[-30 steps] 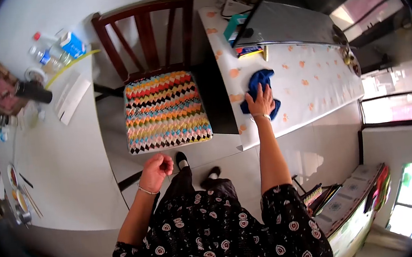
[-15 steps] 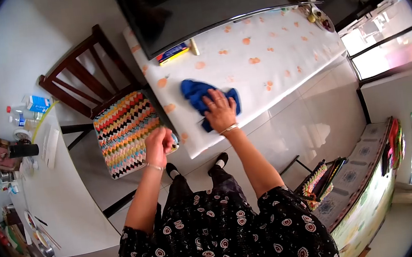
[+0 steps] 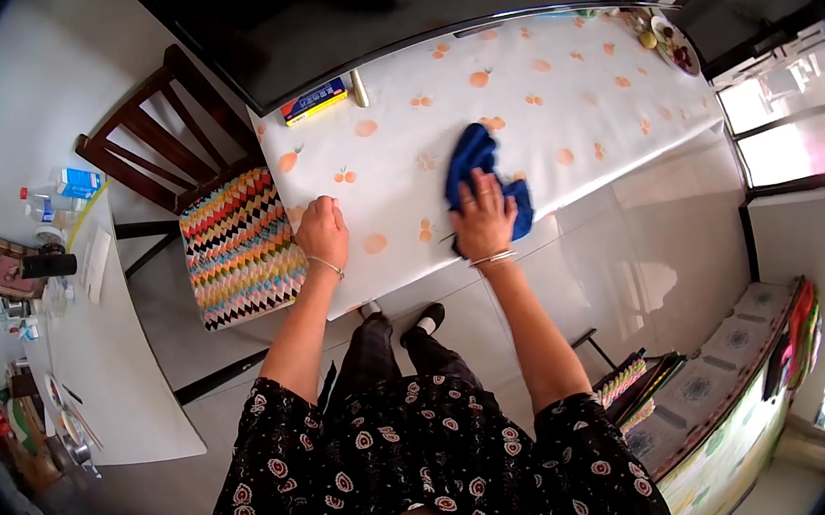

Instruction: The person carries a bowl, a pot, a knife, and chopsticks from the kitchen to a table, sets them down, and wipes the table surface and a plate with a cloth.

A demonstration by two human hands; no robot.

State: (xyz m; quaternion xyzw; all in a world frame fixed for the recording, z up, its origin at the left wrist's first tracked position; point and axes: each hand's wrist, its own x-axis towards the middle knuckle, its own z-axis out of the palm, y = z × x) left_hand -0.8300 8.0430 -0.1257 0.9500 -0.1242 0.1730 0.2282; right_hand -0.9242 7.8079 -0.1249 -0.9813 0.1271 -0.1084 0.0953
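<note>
My right hand [image 3: 485, 218] lies flat with spread fingers on a crumpled dark blue cloth [image 3: 470, 156], pressing it against the table. White with orange fruit prints, the tablecloth [image 3: 385, 185] covers the tabletop under the cloth. My left hand [image 3: 322, 232] is curled into a loose fist at the table's near left corner, and nothing shows in it. Part of the blue cloth is hidden beneath my right palm.
A large black screen [image 3: 386, 9] stands along the table's back, with a blue and yellow box [image 3: 315, 101] before it. A fruit plate [image 3: 676, 47] sits at the far right. Left are a wooden chair with a striped cushion [image 3: 238, 246] and a white side table [image 3: 124, 378].
My right hand has slid the blue cloth to the right across the table. My left hand has moved up from beside the chair cushion to the table corner. The view has shifted.
</note>
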